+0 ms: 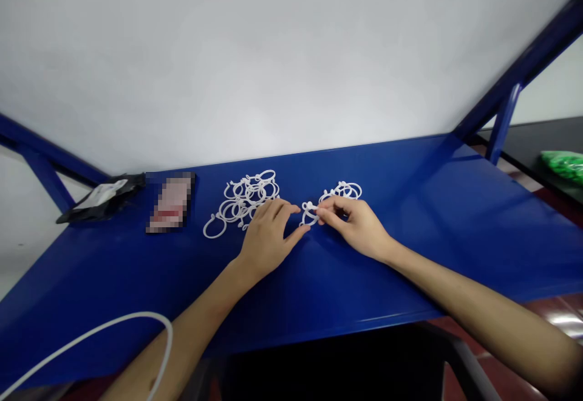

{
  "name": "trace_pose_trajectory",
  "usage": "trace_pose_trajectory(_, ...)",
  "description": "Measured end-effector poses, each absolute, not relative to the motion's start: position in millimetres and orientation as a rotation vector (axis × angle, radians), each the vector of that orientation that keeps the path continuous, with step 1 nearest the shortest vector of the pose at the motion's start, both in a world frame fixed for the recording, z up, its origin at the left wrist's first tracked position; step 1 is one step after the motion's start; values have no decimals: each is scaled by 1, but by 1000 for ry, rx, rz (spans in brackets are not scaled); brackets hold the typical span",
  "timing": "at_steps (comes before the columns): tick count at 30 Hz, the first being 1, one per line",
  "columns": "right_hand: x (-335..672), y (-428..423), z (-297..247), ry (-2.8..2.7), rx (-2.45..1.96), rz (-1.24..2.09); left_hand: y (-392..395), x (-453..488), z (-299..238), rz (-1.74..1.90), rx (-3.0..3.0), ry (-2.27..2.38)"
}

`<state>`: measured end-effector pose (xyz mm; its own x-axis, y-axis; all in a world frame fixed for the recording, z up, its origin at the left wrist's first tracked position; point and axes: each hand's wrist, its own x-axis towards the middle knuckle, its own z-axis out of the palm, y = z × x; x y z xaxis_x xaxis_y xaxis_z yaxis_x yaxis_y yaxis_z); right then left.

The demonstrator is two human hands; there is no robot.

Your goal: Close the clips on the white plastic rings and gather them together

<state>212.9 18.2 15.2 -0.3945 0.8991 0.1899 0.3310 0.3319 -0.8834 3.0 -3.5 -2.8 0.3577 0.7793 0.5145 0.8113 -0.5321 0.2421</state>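
Observation:
White plastic rings with small eyelets, like curtain rings, lie in a loose pile (246, 194) on the blue table (364, 291). A smaller group of the same rings (350, 191) is just beyond my right hand (353, 222). Between thumb and fingertips, that hand pinches one white curtain ring (310, 217), held between my two hands. My left hand (268, 234) is beside it, thumb and index finger apart around the ring's left side; whether they touch it I cannot tell. Its other fingers cover the near right part of the pile.
At the table's left are a black plastic package with a white label (107, 194) and a pixelated flat object (172, 203). A white cable (91, 330) loops over my left forearm. Blue frame bars (503, 121) rise at both sides. A green bundle (565, 164) sits far right.

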Motion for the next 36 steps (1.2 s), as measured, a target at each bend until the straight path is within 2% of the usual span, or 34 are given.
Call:
trace_pose_trajectory(5, 213, 18, 12, -1950, -1075, 978, -4, 6, -8, -842, -2668, -1415)
trace_pose_trajectory(10, 215, 19, 11, -2118, -1051, 617, -3, 4, -5, -883, -2562, -1384)
trace_pose_trajectory(14, 217, 19, 10, -2180, -1060, 499, -1, 1, -4, -872, -2460, -1452)
trace_pose_trajectory(19, 216, 18, 11, -2137, -1010, 542, -1, 0, -5, -831, -2485, -1479)
trace_pose_trajectory(24, 215, 16, 15, -2048, -955, 669, -7, 5, 2, -1094, -2636, -1469)
trace_pose_trajectory(29, 214, 12, 18, -1972, -938, 643, -13, 12, 16, -1371, -2869, -1687)
trace_pose_trajectory(36, 211, 6, 20, -2011, -877, 698, -16, 15, 18, -1434, -2795, -1801)
